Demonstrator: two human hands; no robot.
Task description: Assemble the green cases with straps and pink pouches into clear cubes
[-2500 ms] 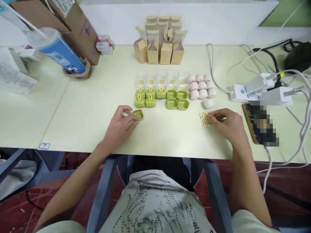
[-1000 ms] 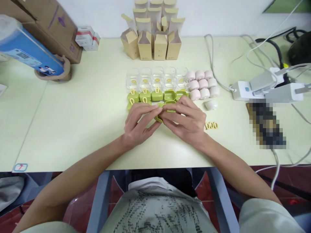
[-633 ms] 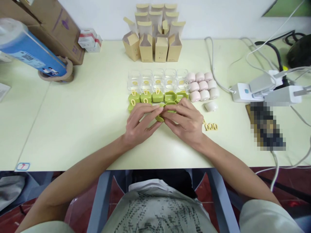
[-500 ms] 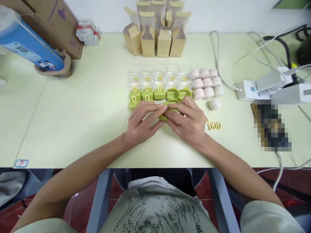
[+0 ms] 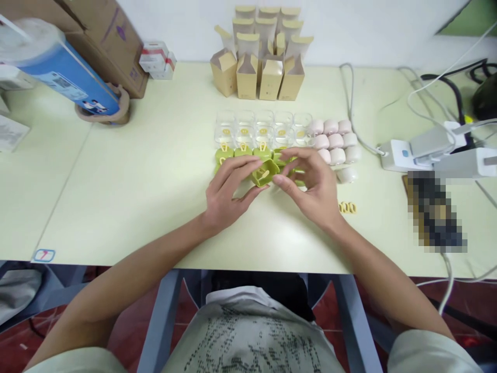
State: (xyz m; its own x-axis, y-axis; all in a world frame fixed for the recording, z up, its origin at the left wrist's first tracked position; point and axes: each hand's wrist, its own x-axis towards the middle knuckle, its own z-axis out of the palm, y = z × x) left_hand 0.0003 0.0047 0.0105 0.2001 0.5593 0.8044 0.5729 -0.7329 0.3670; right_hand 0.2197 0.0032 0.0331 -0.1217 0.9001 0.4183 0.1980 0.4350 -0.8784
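Over the bench (image 5: 147, 207), just before the rows of green pieces (image 5: 243, 150), your left hand (image 5: 225, 194) grasps a green cup (image 5: 271, 168) with thumb and fingers; one yellow piece (image 5: 265, 174) is inside. Your right hand (image 5: 316, 186) curves beside its rim; whether it grips is unclear.

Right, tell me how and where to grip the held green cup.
Pinch the green cup by its outer walls, probably from the left, where the left hand holds it: its open mouth faces the camera, with a yellow piece inside.
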